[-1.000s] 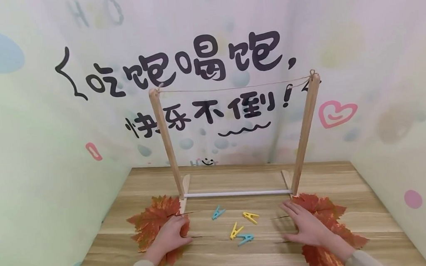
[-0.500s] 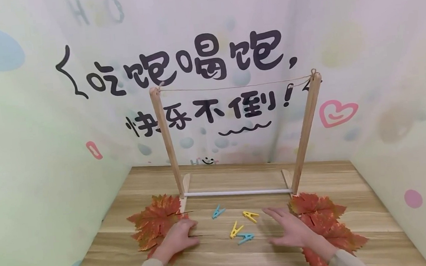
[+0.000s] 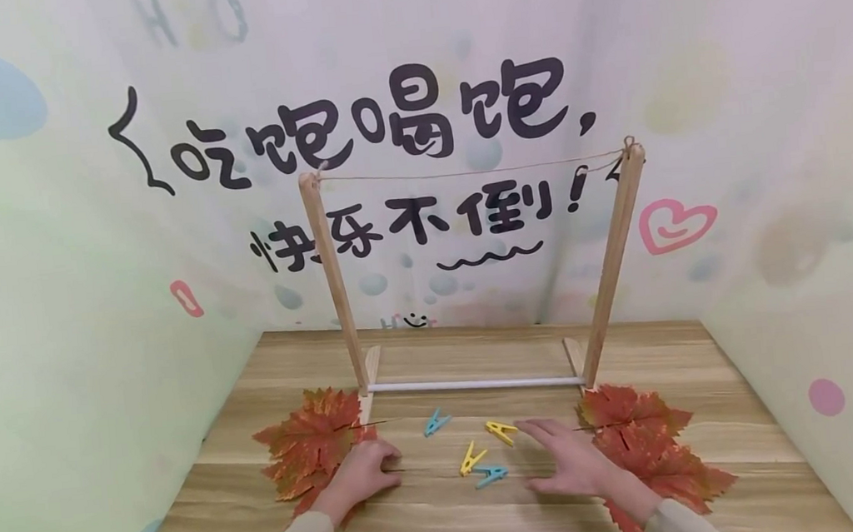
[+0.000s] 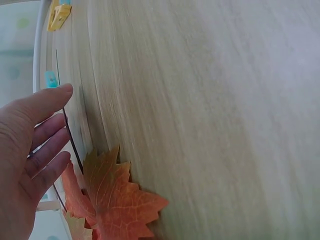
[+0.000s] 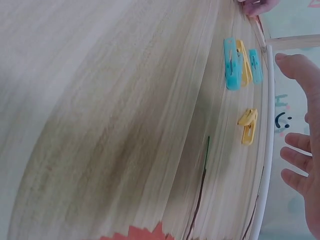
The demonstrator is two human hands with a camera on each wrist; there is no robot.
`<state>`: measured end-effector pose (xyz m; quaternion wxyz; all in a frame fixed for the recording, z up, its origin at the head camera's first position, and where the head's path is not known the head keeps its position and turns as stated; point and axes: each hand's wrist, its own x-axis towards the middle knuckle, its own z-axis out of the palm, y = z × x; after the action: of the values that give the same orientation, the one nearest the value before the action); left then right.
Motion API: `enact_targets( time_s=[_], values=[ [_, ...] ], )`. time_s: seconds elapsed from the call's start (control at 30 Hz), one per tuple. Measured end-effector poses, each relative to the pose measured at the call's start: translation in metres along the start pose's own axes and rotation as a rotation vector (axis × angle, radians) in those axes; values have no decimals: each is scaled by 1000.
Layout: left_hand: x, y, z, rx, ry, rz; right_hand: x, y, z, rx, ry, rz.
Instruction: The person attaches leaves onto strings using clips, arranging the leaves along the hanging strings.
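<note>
My left hand [image 3: 363, 471] is over the red-orange maple leaves [image 3: 311, 440] on the left, its fingers relaxed and nothing gripped. In the left wrist view a thin dark stem [image 4: 75, 147] runs past the gap between thumb and fingers; whether they touch it I cannot tell. My right hand [image 3: 573, 457], fingers spread, hovers between the clothespins and the right-hand maple leaves [image 3: 655, 448]. Closest to its fingertips lies a yellow clothespin [image 3: 501, 433]. A second yellow clothespin [image 3: 472, 459], a blue clothespin [image 3: 491, 475] and another blue clothespin [image 3: 435, 423] lie mid-table.
Behind the clothespins stands a wooden frame [image 3: 616, 259] with a white crossbar [image 3: 473, 386] low down. A thin string [image 3: 464, 173] is tied between its post tops. The wood-grain table [image 3: 447, 523] meets a printed wall covering [image 3: 409, 42] at the back and sides.
The right hand has moved left, off the right-hand leaves and closer to the clothespins. My left hand has shifted slightly right. Leaves and clothespins lie where they were.
</note>
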<state>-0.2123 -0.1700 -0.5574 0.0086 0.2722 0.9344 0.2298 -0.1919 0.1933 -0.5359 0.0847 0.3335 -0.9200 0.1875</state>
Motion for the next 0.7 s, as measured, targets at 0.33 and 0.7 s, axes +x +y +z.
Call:
enact_targets(
  time_s=[0.33, 0.7],
  values=[
    [1, 0, 3, -56, 5, 6, 6, -9, 7, 49, -61, 20],
    [-1, 4, -6, -78, -19, 13, 5, -12, 13, 18, -57, -5]
  ],
)
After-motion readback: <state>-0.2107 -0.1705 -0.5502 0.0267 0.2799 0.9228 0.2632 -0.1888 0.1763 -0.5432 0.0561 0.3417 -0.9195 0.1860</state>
